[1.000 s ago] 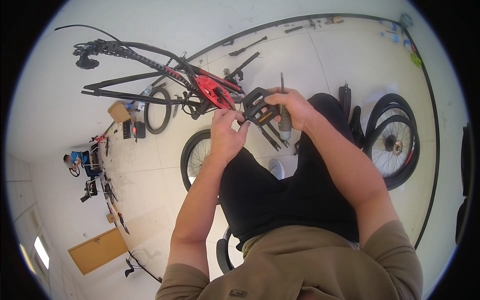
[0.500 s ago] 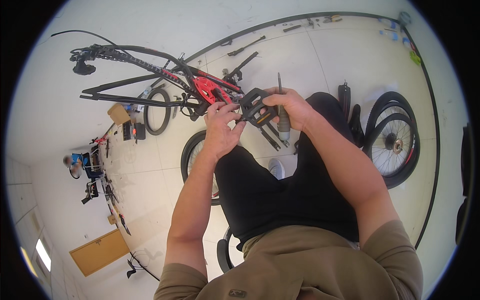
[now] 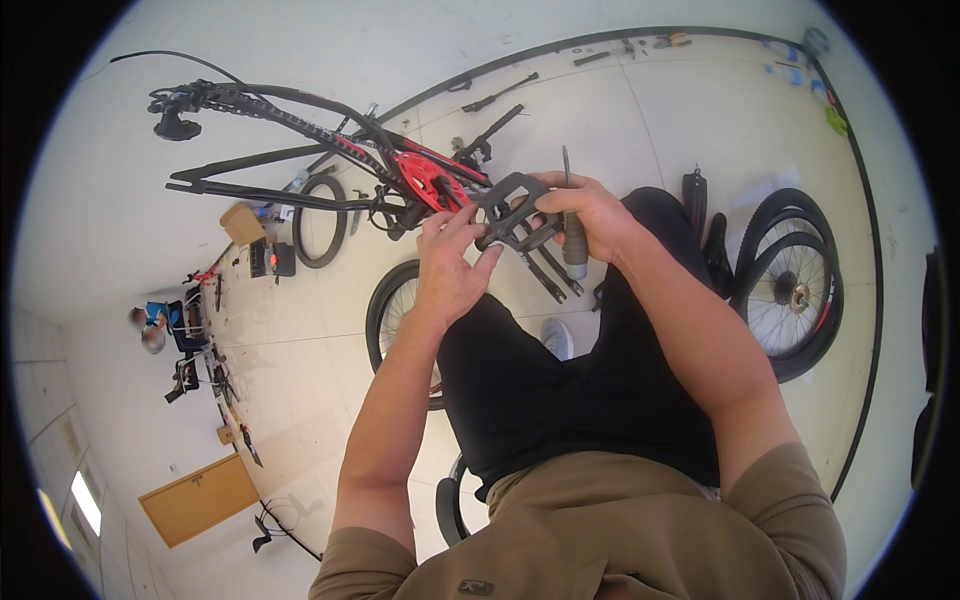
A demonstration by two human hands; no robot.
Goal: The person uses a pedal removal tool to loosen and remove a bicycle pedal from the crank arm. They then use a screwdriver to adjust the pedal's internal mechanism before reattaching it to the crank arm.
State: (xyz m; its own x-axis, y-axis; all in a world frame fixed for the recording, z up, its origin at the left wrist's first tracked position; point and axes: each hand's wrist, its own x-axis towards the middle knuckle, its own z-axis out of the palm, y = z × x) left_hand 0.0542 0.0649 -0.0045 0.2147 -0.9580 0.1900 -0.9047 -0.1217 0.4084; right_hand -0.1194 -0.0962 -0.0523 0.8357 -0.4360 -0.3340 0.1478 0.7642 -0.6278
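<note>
A black bicycle pedal (image 3: 520,188) is held up between my two hands, in front of the bike frame. My left hand (image 3: 452,265) closes its thumb and fingers round the pedal's axle end, beside the crank. My right hand (image 3: 597,218) grips the pedal's outer edge between thumb and fingers. A screwdriver (image 3: 574,250) with a grey handle is also tucked in that hand, its shaft pointing away from me. Behind the left fingers sits the red chainring (image 3: 425,178) on the black and red bicycle frame (image 3: 262,160). Whether the axle touches the crank is hidden by my fingers.
Two wheels (image 3: 790,290) lie at the right, near a black saddle (image 3: 716,250). Another wheel (image 3: 388,310) is beside my left knee. Hand tools (image 3: 592,58) lie along the far wall. Farther left are a tyre (image 3: 318,222), an open cardboard box (image 3: 240,223) and another person (image 3: 155,325).
The pedal has turned and tilted a little in my fingers, its outer end rising slightly. Both hands keep their hold, and the screwdriver stays in my right hand.
</note>
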